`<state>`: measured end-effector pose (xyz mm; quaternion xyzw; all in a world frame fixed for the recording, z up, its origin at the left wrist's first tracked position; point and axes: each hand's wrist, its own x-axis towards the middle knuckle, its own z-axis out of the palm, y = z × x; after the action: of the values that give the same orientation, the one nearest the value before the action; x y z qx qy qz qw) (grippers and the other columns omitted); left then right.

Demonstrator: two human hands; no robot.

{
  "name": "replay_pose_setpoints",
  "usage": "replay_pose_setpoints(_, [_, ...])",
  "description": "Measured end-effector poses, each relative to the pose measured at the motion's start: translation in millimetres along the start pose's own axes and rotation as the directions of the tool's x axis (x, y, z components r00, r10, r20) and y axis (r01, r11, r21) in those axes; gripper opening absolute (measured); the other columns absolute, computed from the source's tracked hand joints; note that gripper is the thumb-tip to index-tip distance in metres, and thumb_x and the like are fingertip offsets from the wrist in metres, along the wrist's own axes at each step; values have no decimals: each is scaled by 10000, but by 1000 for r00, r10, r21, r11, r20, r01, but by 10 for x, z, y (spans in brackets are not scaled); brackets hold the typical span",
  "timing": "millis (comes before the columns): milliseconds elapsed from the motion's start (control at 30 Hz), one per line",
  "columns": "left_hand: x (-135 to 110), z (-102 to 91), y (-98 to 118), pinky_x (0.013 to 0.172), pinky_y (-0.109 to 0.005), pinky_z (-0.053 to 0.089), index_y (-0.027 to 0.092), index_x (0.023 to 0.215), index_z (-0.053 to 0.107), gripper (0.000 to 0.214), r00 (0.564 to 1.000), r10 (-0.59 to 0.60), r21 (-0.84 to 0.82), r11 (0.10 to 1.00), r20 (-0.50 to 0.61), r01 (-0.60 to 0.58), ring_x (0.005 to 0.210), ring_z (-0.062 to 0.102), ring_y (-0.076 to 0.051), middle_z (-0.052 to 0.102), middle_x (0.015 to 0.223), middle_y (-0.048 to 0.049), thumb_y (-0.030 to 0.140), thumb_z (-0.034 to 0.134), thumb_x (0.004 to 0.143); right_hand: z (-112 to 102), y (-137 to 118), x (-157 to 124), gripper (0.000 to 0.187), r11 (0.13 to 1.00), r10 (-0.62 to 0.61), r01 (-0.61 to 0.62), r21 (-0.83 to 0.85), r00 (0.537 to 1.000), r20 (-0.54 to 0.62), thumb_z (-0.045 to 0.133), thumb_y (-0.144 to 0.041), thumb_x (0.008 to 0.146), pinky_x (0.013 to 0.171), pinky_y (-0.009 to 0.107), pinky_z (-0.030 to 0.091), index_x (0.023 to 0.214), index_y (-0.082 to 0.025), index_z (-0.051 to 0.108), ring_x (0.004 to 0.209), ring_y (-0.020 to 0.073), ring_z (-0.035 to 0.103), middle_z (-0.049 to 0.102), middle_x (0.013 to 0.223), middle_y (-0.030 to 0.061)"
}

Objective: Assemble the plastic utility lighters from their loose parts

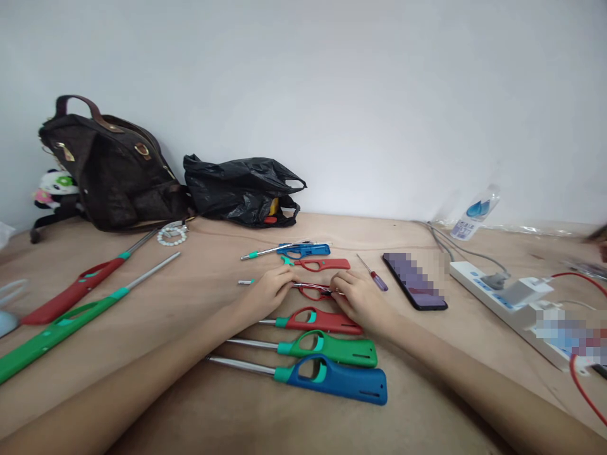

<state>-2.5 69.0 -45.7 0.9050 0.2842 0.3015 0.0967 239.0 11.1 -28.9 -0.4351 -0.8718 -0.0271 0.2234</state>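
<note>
My left hand (268, 292) and my right hand (356, 297) meet on an opened red lighter shell (313, 291) lying on the table, fingers curled and pinched on its two ends. A small metal tube piece (245, 282) lies just left of my left hand. Behind my hands lie a red half shell (322, 264) and a blue lighter (296, 250) with its metal tube. In front of my hands lie three whole lighters side by side: red (318, 320), green (332, 347) and blue (332, 377).
A small screwdriver (372, 273) and a phone (414, 280) lie right of my hands. A white power strip (509, 300) with cables sits further right. Two long lighters, red (78, 287) and green (61, 325), lie at left. A brown bag (111, 170), black plastic bag (241, 189) and bottle (474, 215) stand by the wall.
</note>
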Motion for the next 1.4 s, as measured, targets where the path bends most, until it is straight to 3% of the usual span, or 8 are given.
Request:
replay_pose_setpoints(267, [-7,9,-24,913,-325,495,177,1048,636,334,999,34,-24,999,15,-33,1027,624,-186,686,1069,-57,0,414,870,12,1,-3,139,999,-27,27,-30,1000,-10,473,-98,914,789,342,496,885,-167,590,877,215,589,647,926,92])
replay_pose_setpoints(633, [-32,22,-2,838,-309,520,170,927,645,254,1000,4,41,999,14,-4,906,633,-189,677,916,-53,27,445,862,39,15,-25,141,997,-47,45,-66,999,-17,472,-117,922,776,353,495,873,-175,591,867,227,582,640,913,93])
replay_pose_setpoints(800, [-38,13,8,872,-321,510,163,920,634,232,999,2,67,998,42,-4,931,622,-193,665,922,-59,20,464,854,77,29,-35,143,996,-60,57,-69,997,-38,470,-119,930,777,350,497,888,-166,598,865,224,581,642,921,93])
replay_pose_setpoints(1133, [-27,-14,32,772,-280,504,160,823,638,213,997,-38,87,996,69,32,845,603,-179,637,884,-56,33,468,826,93,35,-36,141,994,-61,57,-90,997,-39,479,-142,943,772,341,493,896,-172,608,862,217,590,639,925,91])
replay_pose_setpoints(1400, [4,-30,54,716,-262,484,152,783,633,221,990,-83,210,976,112,59,771,582,-171,601,797,-38,21,465,842,85,18,-33,151,991,-54,52,-121,998,-14,466,-135,947,774,339,496,906,-160,609,869,218,591,640,939,96])
